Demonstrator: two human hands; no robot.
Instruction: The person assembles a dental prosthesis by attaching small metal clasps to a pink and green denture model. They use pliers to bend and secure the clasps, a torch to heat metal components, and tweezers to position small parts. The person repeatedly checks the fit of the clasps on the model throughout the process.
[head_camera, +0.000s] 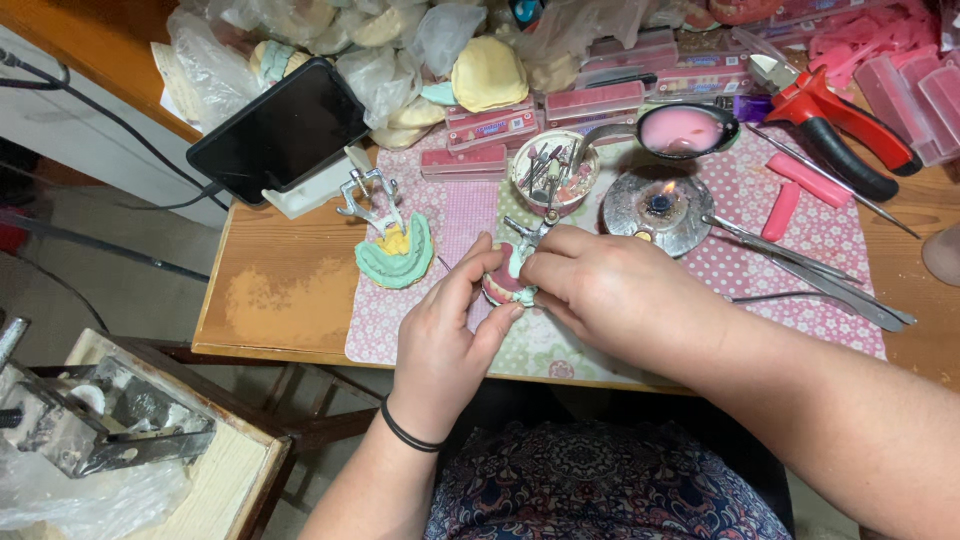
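Right now both hands meet over the pink mat (800, 215) at the table's (270, 290) front edge: the left hand (445, 335) and right hand (610, 290) pinch a small pink-and-green dental model (505, 285) between their fingers. Just beyond, a burner (660, 208) shows a small flame; a second green model (397, 255) lies left.
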